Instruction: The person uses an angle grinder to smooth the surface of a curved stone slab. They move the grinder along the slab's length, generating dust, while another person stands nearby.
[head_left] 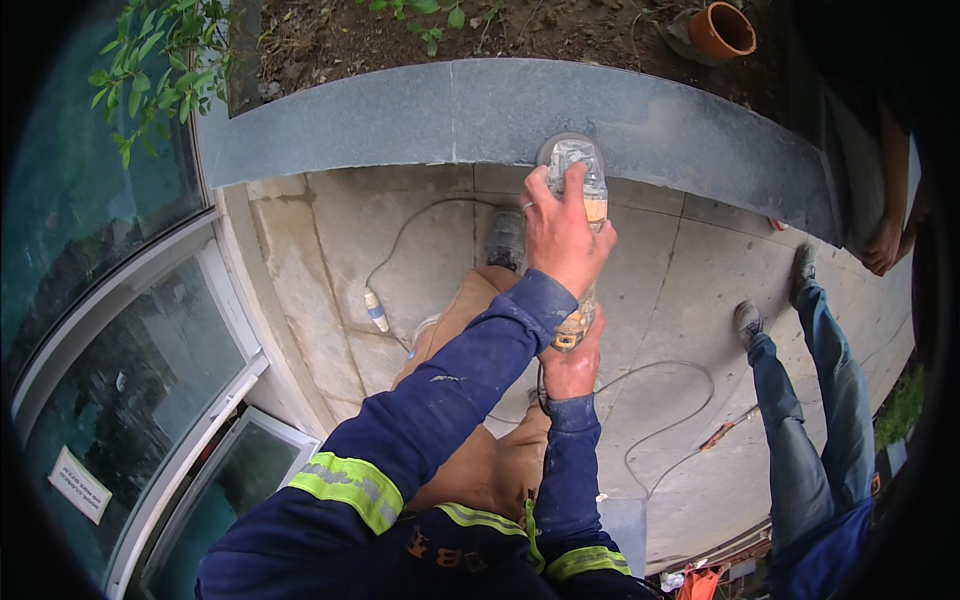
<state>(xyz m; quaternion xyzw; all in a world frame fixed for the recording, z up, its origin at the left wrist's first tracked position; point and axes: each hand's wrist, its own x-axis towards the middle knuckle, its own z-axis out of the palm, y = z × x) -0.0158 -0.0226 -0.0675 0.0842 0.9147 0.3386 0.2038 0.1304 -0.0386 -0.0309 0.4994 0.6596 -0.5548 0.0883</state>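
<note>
A dusty angle grinder (577, 153) has its disc against the near edge of a grey stone slab (400, 110) that tops a planter wall. My left hand (570, 235) is wrapped over the grinder's body just behind its head, with a ring on one finger. Closer to me, my right hand (574, 365) grips the rear of the same tool, partly hidden by the tool and my left forearm. A dark cord hangs near my right wrist.
Soil (560, 35) with plants and a tipped orange pot (720, 32) lies beyond the slab. A cable connector (376, 311) and cords cross the paved floor. Glass doors (150, 380) stand left. At right are a person's jeans-clad legs (800, 400) and another person's hand (882, 247).
</note>
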